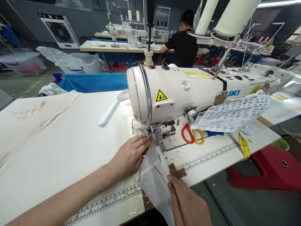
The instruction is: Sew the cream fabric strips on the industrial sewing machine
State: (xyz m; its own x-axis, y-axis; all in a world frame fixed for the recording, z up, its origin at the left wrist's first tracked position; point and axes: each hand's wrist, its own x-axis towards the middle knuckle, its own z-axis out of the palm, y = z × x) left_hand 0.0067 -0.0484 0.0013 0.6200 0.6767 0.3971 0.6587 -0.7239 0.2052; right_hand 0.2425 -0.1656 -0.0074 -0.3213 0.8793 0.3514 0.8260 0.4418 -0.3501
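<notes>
A white sewing machine stands on the white table. A sheer white fabric piece with a sequined edge runs from the presser foot toward me and hangs over the table's front edge. My left hand lies on the fabric just left of the needle, fingers together and pressing it flat. My right hand is closed in a pinch on a thin pointed metal tool whose tip rests on the fabric.
Red and yellow scissors lie right of the needle plate, under a printed paper sheet. A yellow tape measure hangs off the table; a red stool stands below. Cream cloth lies far left. A person sits at a table behind.
</notes>
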